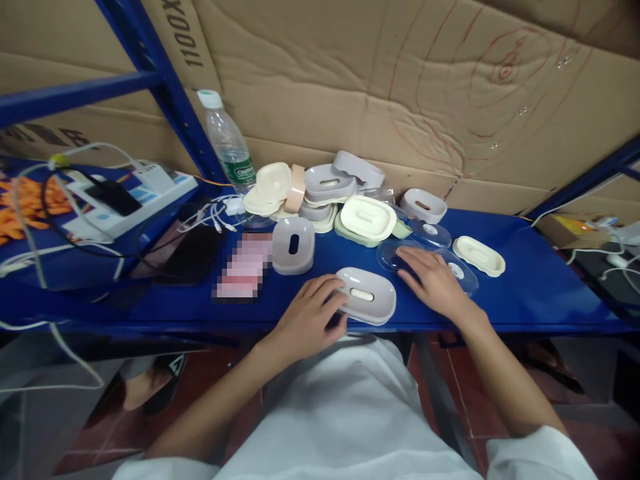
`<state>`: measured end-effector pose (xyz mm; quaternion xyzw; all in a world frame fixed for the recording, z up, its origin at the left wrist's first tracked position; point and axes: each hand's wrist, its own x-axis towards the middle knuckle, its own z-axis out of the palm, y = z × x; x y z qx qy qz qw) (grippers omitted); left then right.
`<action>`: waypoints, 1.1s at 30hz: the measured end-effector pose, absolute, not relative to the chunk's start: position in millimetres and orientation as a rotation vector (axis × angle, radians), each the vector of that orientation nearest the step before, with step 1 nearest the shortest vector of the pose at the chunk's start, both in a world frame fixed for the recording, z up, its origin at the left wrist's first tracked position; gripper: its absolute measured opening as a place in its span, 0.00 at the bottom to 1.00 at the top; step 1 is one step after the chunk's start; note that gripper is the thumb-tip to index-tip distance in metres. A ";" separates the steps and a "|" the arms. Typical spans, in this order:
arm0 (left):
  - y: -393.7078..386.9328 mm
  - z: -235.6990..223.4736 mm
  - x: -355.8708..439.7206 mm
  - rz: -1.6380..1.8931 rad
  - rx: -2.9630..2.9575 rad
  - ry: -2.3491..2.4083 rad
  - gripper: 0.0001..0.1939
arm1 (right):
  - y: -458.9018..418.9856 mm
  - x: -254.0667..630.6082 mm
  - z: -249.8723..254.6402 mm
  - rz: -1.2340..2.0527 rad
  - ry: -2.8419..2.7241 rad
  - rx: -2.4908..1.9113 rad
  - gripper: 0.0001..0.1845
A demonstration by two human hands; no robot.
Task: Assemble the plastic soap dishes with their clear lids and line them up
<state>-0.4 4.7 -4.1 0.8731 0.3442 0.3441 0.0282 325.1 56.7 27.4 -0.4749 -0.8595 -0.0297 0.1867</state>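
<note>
A grey oval soap dish (381,305) with a cream insert in its middle slot lies near the table's front edge. My left hand (311,319) has its fingers curled over the dish's left end, thumb low on the near side. To the right, my right hand (434,279) is open, fingers extended over a clear plastic lid (387,256) and touching it or just above. Another clear lid (465,277) with a round label lies partly beneath that hand. Left of the dish stands a grey dish part with a dark slot (294,247).
Behind are stacked cream and grey dish parts (367,219), a grey piece (424,205) and a water bottle (230,143). A cream tray (479,256) lies right. Leftward are a pixelated pink item (245,267), a dark phone (193,255), cables and a power strip (130,207). Cardboard backs the table.
</note>
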 end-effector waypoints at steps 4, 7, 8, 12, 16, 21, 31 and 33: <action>4.5 1.1 0.1 1.105 2.643 1.047 0.08 | 37.7 331.7 0.9 -0.286 -2.318 -1.491 0.29; 5.4 1.7 0.8 1.118 2.568 1.073 0.07 | 41.4 324.6 -5.6 -0.249 -2.260 -1.443 0.25; 5.5 1.2 1.1 1.118 2.549 1.083 0.07 | 42.5 321.5 -4.2 -0.202 -2.234 -1.412 0.25; 5.3 -3.6 3.0 1.098 2.492 1.145 0.17 | 35.5 302.6 12.1 0.008 -2.026 -1.292 0.23; 6.8 -10.3 2.5 1.163 2.373 1.194 0.38 | 16.8 268.0 23.6 0.150 -2.096 -1.116 0.19; 10.6 -16.3 -0.7 1.105 2.320 1.195 0.44 | 3.4 238.4 16.2 -0.117 -2.457 -0.978 0.26; 11.6 -10.8 -0.1 0.874 2.359 1.164 0.36 | 1.1 267.4 4.3 -0.164 -2.492 -1.016 0.31; 11.2 -9.6 -0.3 0.825 2.371 1.172 0.35 | 4.0 270.5 4.0 -0.089 -2.476 -1.046 0.33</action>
